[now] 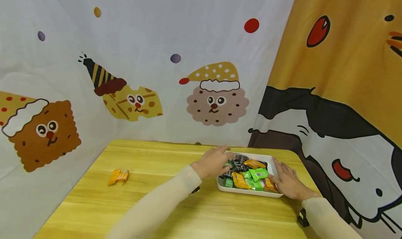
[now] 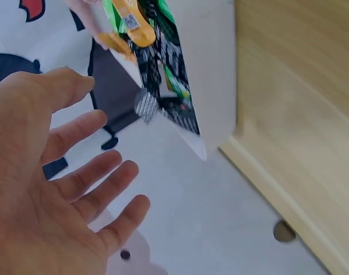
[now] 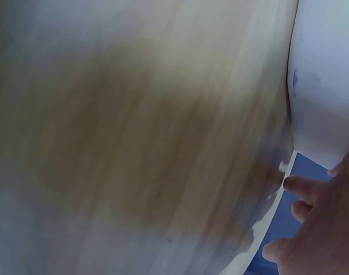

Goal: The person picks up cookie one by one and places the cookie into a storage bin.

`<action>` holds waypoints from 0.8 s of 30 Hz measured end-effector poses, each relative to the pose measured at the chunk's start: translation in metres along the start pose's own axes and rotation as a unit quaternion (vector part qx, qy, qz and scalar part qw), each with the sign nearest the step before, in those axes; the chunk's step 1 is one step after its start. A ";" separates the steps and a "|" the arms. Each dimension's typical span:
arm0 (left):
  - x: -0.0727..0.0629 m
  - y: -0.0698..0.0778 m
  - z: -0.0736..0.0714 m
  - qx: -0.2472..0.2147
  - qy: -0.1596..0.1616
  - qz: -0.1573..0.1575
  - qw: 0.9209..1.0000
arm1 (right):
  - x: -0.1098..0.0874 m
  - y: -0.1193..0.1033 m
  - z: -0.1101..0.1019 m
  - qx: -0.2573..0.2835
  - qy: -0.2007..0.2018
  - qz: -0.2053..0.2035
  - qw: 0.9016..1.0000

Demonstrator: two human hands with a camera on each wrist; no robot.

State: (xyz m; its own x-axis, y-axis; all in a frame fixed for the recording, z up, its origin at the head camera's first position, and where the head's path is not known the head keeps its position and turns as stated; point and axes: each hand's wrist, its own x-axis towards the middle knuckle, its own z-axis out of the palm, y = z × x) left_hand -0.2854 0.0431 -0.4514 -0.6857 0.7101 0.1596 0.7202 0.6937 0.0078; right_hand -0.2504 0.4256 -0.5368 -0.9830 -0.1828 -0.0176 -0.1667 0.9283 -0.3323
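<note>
A white tray [image 1: 251,193] full of small wrapped snacks stands on the right of the table, with black packets [image 1: 238,165], orange packets [image 1: 240,180] and green packets [image 1: 259,173] inside. My left hand [image 1: 215,161] is at the tray's left end, fingers spread; in the left wrist view its fingers [image 2: 86,137] hold nothing and stand apart from the tray wall [image 2: 211,74]. At the right end my right hand [image 1: 287,179] lies along the rim, thumb over the packets. Its grip is partly hidden in the right wrist view, where fingertips [image 3: 303,188] show beside the tray.
A single orange packet [image 1: 118,177] lies on the left of the wooden table [image 1: 157,162]. Behind hangs a white curtain [image 1: 141,33] printed with cartoon snacks, and an orange one [image 1: 292,57] at the right. A small black object [image 1: 303,218] is by the right wrist.
</note>
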 end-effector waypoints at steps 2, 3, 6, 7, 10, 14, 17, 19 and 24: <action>-0.010 -0.007 -0.002 -0.009 0.000 -0.014 1.000 | -0.001 0.001 0.000 0.000 0.001 -0.001 1.000; -0.016 -0.011 -0.003 -0.015 -0.001 -0.021 1.000 | -0.001 0.002 0.000 0.001 0.002 0.000 1.000; -0.033 -0.024 -0.006 -0.033 0.003 -0.039 0.999 | -0.004 0.003 0.000 0.002 0.006 0.000 1.000; -0.039 -0.028 -0.006 -0.038 0.005 -0.045 0.998 | -0.004 0.004 0.000 0.002 0.008 0.000 1.000; -0.058 -0.043 -0.006 -0.050 0.012 -0.062 0.997 | -0.005 0.005 0.000 0.003 0.012 -0.002 1.000; -0.087 -0.063 -0.005 -0.065 0.026 -0.082 0.994 | -0.005 0.005 0.001 0.001 0.013 -0.004 1.000; -0.109 -0.078 -0.005 -0.084 0.032 -0.106 0.990 | -0.004 0.004 0.001 0.001 0.009 -0.001 1.000; -0.125 -0.088 -0.005 -0.093 0.034 -0.127 0.987 | -0.003 0.004 0.003 0.001 0.007 0.001 1.000; -0.169 -0.111 -0.003 -0.077 0.048 -0.207 0.974 | -0.001 0.003 0.003 -0.002 0.004 0.000 1.000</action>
State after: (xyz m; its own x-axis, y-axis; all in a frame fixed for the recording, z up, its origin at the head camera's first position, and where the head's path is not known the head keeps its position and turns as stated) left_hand -0.2497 -0.1544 -0.4759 -0.9132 0.3539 0.2021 0.3963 0.8869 0.2375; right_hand -0.2500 0.4276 -0.5402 -0.9837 -0.1796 -0.0108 -0.1662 0.9298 -0.3283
